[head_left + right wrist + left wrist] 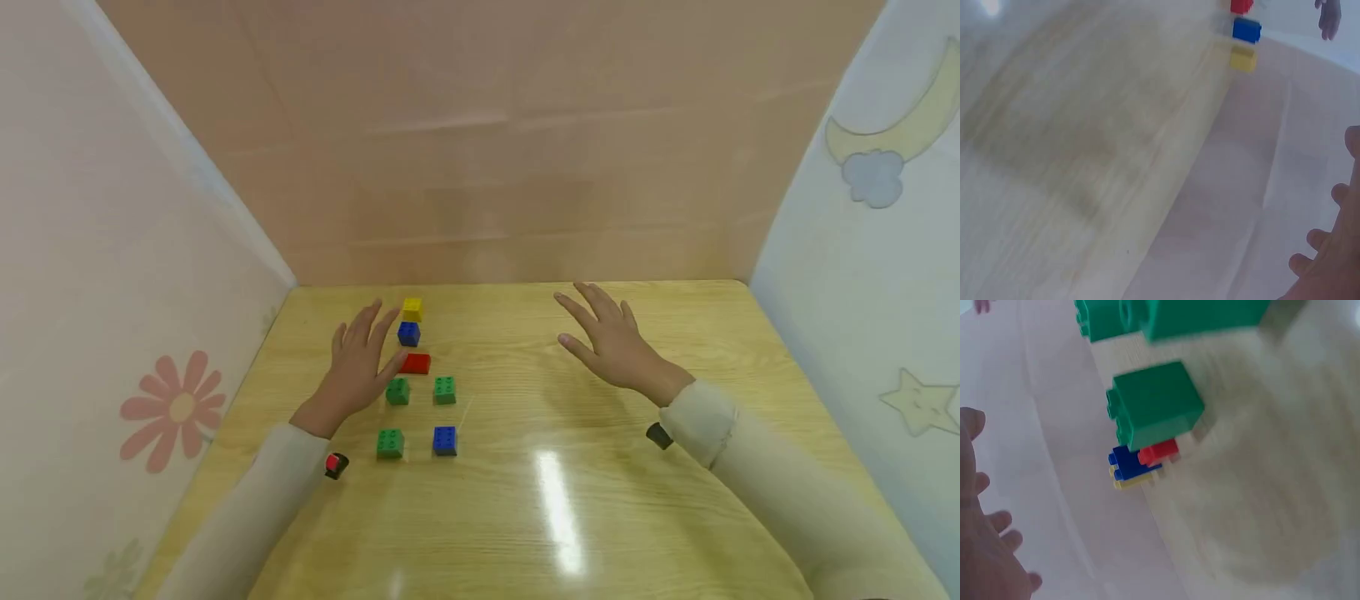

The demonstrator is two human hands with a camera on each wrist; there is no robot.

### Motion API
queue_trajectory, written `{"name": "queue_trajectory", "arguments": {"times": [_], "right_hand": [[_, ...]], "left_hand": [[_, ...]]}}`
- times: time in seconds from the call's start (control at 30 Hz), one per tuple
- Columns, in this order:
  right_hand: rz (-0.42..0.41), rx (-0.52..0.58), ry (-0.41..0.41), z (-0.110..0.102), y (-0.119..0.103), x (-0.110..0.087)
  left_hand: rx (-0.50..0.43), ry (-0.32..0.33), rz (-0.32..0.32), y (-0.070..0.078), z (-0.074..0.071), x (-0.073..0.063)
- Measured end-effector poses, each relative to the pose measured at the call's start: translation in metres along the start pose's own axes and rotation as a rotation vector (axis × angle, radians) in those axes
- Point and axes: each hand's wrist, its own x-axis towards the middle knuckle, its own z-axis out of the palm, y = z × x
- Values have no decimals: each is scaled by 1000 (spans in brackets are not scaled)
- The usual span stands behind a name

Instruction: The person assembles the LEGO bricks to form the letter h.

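My left hand (356, 367) hovers with spread fingers over the left part of the table, its thumb overlapping the edge of a red brick (417, 363) in the head view. Beyond that brick lie a blue brick (408, 334) and a yellow brick (412, 309). Nearer to me are a green brick (397, 392), a second green brick (445, 390), a third green brick (390, 443) and another blue brick (445, 441). On the right, my right hand (618, 346) is held above bare tabletop, fingers apart, holding nothing. Both wrist views show the fingers away from the bricks.
The wooden table (525, 517) meets a brown back panel (510, 167). A white wall with a pink flower (180, 408) stands at the left, and one with a moon (900, 125) and a star at the right. Small dark devices show beneath both cuffs.
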Motion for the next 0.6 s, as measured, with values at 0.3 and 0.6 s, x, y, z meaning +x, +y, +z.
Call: {"name": "queue_trajectory", "arguments": {"times": [0.3,0.6], "right_hand": [[-167,44,-27,16,-36,-17],[-254,126,-27,33,-71,-25]], "left_hand": [[-172,-7,44,14,-11,-30],[-286,-100,-22,23,-19,-58]]}}
